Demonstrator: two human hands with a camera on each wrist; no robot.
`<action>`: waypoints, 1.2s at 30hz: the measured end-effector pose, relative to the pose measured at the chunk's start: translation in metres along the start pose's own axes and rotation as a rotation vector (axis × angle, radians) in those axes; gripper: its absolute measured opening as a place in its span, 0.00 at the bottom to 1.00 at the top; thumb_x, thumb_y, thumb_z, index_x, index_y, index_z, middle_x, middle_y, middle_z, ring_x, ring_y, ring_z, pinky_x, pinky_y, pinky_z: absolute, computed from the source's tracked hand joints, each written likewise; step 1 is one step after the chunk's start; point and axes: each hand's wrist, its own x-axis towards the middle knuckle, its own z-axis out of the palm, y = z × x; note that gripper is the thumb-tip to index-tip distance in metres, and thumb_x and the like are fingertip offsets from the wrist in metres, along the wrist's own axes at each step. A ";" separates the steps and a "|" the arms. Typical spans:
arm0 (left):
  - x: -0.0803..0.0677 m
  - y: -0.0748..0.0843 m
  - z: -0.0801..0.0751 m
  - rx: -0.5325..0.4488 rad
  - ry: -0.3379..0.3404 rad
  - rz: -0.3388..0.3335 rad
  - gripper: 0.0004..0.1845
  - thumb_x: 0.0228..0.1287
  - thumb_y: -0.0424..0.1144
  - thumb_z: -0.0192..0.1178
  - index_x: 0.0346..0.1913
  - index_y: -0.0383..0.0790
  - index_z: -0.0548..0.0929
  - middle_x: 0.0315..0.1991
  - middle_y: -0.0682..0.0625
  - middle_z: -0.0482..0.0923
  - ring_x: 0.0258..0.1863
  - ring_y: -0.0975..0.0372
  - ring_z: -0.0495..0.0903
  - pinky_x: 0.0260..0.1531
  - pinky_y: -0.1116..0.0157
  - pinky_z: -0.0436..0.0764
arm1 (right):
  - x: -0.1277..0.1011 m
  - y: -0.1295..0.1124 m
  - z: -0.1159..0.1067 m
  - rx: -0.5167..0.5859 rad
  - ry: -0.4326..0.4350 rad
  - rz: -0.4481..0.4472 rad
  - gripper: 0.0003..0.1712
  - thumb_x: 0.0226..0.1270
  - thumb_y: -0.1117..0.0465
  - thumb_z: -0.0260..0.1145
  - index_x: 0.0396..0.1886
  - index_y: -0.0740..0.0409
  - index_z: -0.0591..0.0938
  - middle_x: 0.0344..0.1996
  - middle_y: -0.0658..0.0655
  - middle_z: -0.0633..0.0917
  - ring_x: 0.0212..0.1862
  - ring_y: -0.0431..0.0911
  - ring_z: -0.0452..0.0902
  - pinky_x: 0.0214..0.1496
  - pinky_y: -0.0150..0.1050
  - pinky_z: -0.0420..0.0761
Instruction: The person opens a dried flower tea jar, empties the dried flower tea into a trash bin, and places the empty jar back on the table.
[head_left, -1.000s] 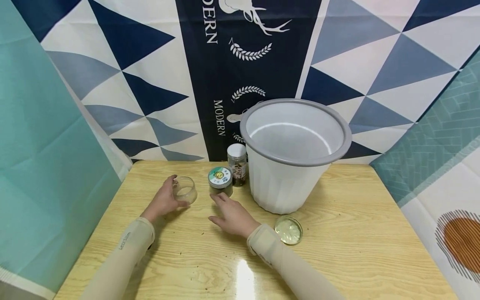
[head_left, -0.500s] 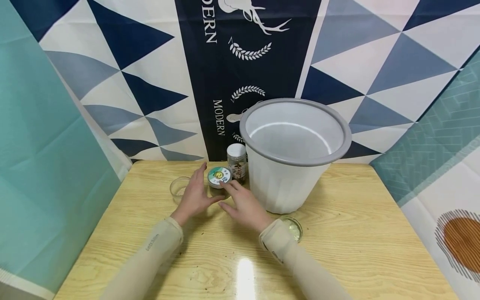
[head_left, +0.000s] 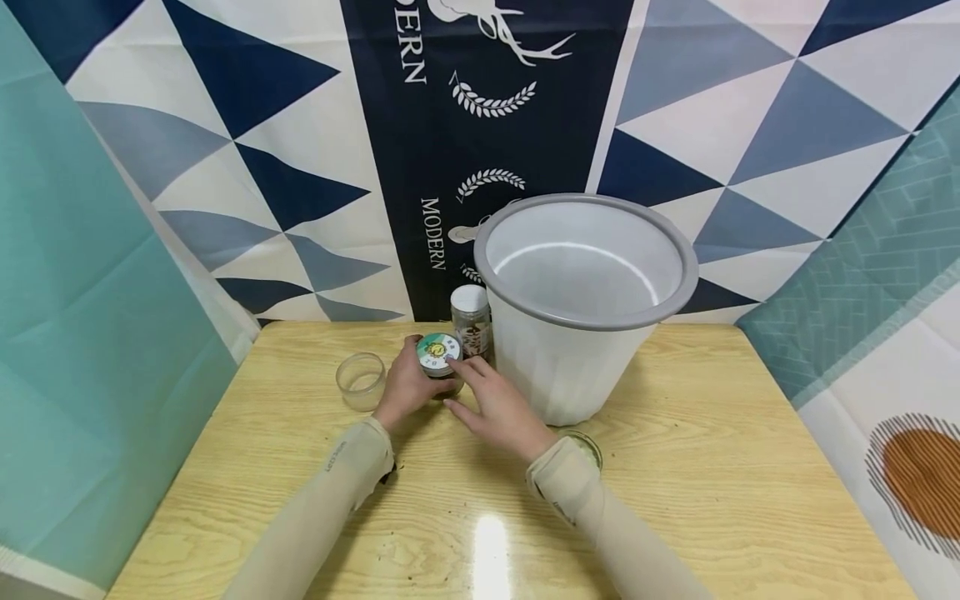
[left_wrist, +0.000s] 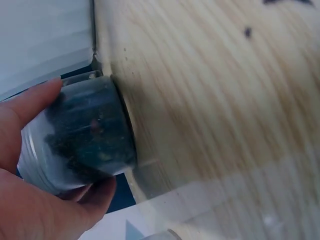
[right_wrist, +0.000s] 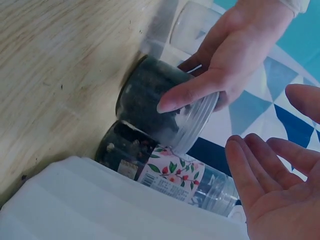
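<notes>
Head view, clock dial centred on the task jar: one squat jar with dark contents (head_left: pixel 448 388), upright on the tabletop (head_left: pixel 720 467), capped by a round lid with a green-and-white label (head_left: pixel 437 352). At eight o'clock, one left hand (head_left: pixel 407 385), fingers clamped around the squat jar's side, thumb on the near side, as also shown by both wrist views. At four o'clock, one right hand (head_left: pixel 501 410), fingers bent lightly, thumb and fingers well apart; fingertips at the lid's edge, contact impossible to tell. Between one and two o'clock, just beside, one tall clear jar (head_left: pixel 472 333), white cap, floral paper label with barcode, dark contents low inside. Between two and three o'clock, one large white bucket (head_left: pixel 566 375) with grey rim, close beside the tall clear jar. At nine o'clock, near the left hand, one clear round container (head_left: pixel 361 381). At four o'clock, farther out, one shallow round dish (head_left: pixel 588 442), partly hidden by the right sleeve (head_left: pixel 566 483). At twelve o'clock, behind everything, one triangle-patterned cloth (head_left: pixel 300 179), lettered "MODERN".
</notes>
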 end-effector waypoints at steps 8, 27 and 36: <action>-0.013 0.012 -0.012 0.017 0.131 0.107 0.53 0.42 0.48 0.85 0.70 0.36 0.67 0.62 0.40 0.75 0.63 0.47 0.76 0.67 0.46 0.75 | -0.001 -0.005 -0.016 -0.046 0.094 -0.029 0.36 0.70 0.56 0.72 0.73 0.62 0.73 0.58 0.59 0.81 0.59 0.53 0.81 0.65 0.47 0.82; -0.070 0.084 -0.025 0.004 0.260 0.664 0.52 0.28 0.45 0.85 0.64 0.35 0.75 0.59 0.38 0.73 0.56 0.50 0.75 0.54 0.51 0.85 | -0.009 -0.038 -0.050 -0.182 0.363 -0.061 0.47 0.71 0.27 0.54 0.70 0.60 0.75 0.53 0.62 0.80 0.49 0.56 0.81 0.47 0.51 0.87; -0.074 0.086 -0.029 0.009 0.144 0.698 0.57 0.33 0.47 0.87 0.71 0.36 0.70 0.64 0.42 0.75 0.61 0.53 0.79 0.61 0.52 0.82 | -0.012 -0.033 -0.051 -0.158 0.404 -0.054 0.36 0.64 0.37 0.64 0.60 0.60 0.77 0.46 0.60 0.79 0.36 0.51 0.79 0.34 0.45 0.85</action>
